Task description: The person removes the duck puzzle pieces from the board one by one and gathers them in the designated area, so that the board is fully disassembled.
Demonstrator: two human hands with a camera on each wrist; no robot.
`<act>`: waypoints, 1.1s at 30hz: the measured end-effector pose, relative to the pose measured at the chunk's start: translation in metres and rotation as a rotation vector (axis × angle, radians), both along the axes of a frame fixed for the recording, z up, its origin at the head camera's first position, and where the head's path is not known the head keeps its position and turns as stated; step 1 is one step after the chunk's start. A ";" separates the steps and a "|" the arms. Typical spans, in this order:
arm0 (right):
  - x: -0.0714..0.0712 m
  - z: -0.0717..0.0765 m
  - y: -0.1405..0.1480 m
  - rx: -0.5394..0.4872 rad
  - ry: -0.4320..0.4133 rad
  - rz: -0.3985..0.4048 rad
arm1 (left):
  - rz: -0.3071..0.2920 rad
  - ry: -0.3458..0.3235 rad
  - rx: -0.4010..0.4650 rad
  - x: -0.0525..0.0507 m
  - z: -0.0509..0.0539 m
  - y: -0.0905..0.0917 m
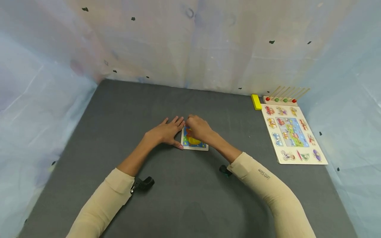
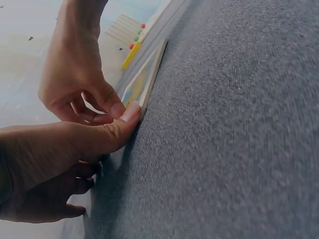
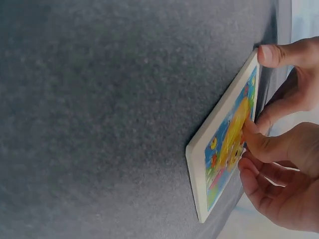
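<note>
A small puzzle board (image 1: 195, 148) with a pale rim and a blue and yellow picture lies flat on the grey table. My left hand (image 1: 164, 133) is spread at its left side, fingers fairly straight, the thumb (image 3: 269, 55) touching a corner of the rim. Over the board, my right hand (image 1: 200, 128) has its fingers curled, thumb and fingertips pinched together at the picture. In the right wrist view, these fingertips hold a yellowish puzzle piece (image 3: 235, 153), mostly covered by the fingers. How far it sits in the board is hidden.
A larger picture board (image 1: 278, 153) lies at the table's right side. Behind it is a wooden stand (image 1: 280, 102) with thin rods and red and green beads, beside a yellow block (image 1: 256, 102). Pale sheeting (image 1: 178, 49) hangs along the table's back and sides.
</note>
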State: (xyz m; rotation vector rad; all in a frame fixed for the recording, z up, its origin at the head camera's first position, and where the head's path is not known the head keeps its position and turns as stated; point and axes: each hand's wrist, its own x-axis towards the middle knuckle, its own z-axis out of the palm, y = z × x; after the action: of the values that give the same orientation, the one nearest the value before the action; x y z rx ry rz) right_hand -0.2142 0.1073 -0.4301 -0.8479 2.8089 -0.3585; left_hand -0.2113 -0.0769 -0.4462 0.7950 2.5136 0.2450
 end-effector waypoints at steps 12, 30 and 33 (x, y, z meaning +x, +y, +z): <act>-0.005 -0.007 -0.003 0.030 0.022 0.044 | 0.003 -0.071 -0.030 -0.003 0.006 -0.002; -0.007 -0.001 -0.007 0.075 0.039 0.052 | 0.042 -0.088 -0.046 0.001 0.017 -0.001; -0.008 0.003 -0.003 0.092 0.046 0.056 | 0.029 -0.084 -0.046 -0.001 0.019 0.005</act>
State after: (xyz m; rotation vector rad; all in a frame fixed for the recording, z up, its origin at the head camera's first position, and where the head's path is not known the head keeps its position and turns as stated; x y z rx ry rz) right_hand -0.2226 0.1048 -0.4272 -0.9230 2.8120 -0.2018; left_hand -0.2123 -0.0719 -0.4271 0.7150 2.4444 0.2244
